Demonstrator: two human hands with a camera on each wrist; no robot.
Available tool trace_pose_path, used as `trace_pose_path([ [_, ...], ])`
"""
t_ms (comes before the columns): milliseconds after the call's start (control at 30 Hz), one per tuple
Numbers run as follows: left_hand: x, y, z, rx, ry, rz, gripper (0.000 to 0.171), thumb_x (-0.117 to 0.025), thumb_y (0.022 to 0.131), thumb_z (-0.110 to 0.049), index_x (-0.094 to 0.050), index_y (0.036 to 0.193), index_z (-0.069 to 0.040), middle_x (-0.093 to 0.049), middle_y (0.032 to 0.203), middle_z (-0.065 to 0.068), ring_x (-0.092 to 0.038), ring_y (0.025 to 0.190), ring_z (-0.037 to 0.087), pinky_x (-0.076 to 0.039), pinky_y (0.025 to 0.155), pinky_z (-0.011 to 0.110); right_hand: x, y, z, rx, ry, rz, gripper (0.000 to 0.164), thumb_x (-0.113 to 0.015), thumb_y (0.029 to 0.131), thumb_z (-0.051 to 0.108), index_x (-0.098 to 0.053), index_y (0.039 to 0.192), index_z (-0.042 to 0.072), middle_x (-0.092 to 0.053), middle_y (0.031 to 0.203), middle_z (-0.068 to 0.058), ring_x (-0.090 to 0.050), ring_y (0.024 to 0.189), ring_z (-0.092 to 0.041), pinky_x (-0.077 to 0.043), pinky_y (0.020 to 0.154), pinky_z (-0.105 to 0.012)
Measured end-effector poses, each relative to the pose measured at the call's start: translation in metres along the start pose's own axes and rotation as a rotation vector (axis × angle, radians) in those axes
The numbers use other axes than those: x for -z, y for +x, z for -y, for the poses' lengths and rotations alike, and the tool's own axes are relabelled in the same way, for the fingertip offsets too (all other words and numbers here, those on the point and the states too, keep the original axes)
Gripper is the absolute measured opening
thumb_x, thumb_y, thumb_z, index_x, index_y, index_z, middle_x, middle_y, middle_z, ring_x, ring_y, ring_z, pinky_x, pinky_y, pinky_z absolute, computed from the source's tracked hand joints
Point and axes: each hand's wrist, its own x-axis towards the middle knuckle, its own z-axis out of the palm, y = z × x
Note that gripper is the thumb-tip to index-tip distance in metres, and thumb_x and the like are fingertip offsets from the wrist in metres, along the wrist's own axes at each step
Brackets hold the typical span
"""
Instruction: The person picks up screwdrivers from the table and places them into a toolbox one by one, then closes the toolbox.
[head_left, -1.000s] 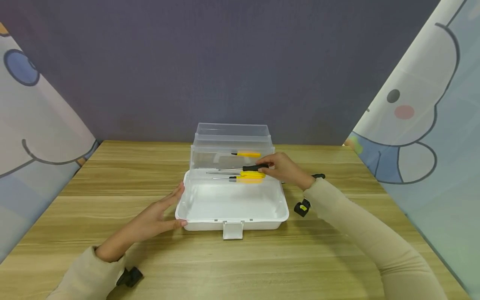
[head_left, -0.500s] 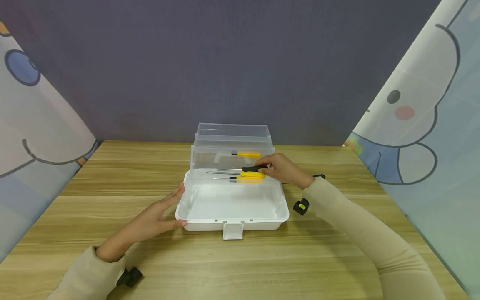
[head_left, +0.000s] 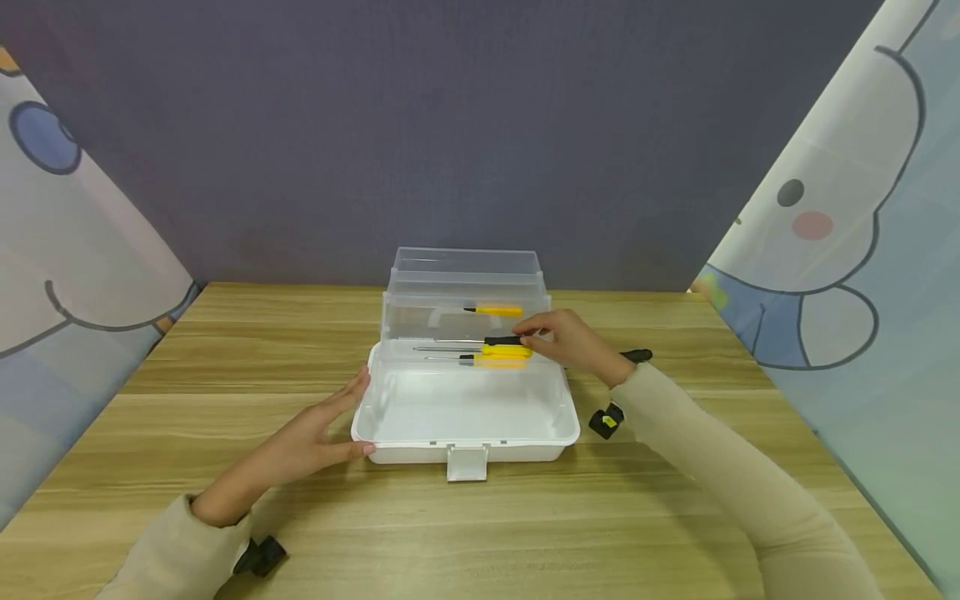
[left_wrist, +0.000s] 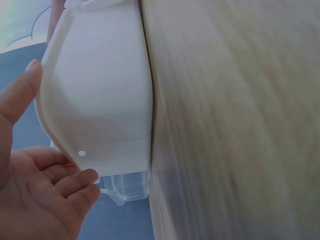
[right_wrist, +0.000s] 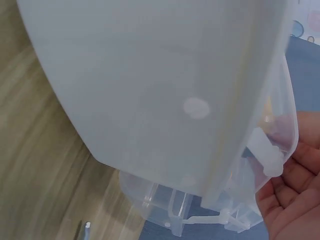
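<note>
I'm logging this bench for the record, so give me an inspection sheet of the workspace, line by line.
Surface: wooden table, light grain.
Job's things: white toolbox open, clear lid raised; black-handled screwdriver above yellow-handled screwdrivers on the back tray; another yellow one behind the lid.
Clutter: black item behind the right wrist.
Grippers: left hand rests flat against the box's left corner; right hand pinches the black handle.
Cables: nothing seen.
Surroundings: dark backdrop, cartoon-print curtains either side.
</note>
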Motion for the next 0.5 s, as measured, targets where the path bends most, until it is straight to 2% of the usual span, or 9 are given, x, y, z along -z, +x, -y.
trace_pose_path([
  [133, 0.0, 0.0, -0.001, -0.001, 0.004, -0.003, 0.089, -0.071, 0.084, -0.03, -0.018, 0.148, 0.001, -0.009, 0.154, 0.023, -0.011, 0.138, 0.046, -0.008, 0.098, 0.001, 0.0, -0.008, -0.003, -0.011, 0.065, -0.062, 0.025, -0.059, 0.093, 0.007, -0.067, 0.116, 0.003, -0.067, 0.114, -0.011, -0.061, 0.097, -0.024, -0.048, 0.087, -0.045],
  [300, 0.0, 0.0, -0.001, 0.004, 0.02, -0.007, 0.09, -0.072, 0.084, -0.031, -0.018, 0.149, 0.0, -0.01, 0.154, 0.022, -0.013, 0.138, 0.046, -0.009, 0.098, 0.001, 0.003, -0.018, -0.005, -0.04, 0.15, -0.12, 0.025, -0.058, 0.093, 0.006, -0.067, 0.116, 0.005, -0.067, 0.113, -0.01, -0.062, 0.098, -0.023, -0.049, 0.086, -0.041],
  [500, 0.0, 0.0, -0.001, 0.008, 0.021, -0.008, 0.09, -0.072, 0.084, -0.031, -0.017, 0.149, 0.0, -0.011, 0.154, 0.023, -0.013, 0.138, 0.046, -0.009, 0.098, 0.001, 0.007, -0.029, -0.014, -0.051, 0.201, -0.182, 0.024, -0.058, 0.093, 0.007, -0.066, 0.115, 0.003, -0.066, 0.115, -0.012, -0.061, 0.099, -0.023, -0.05, 0.085, -0.04],
])
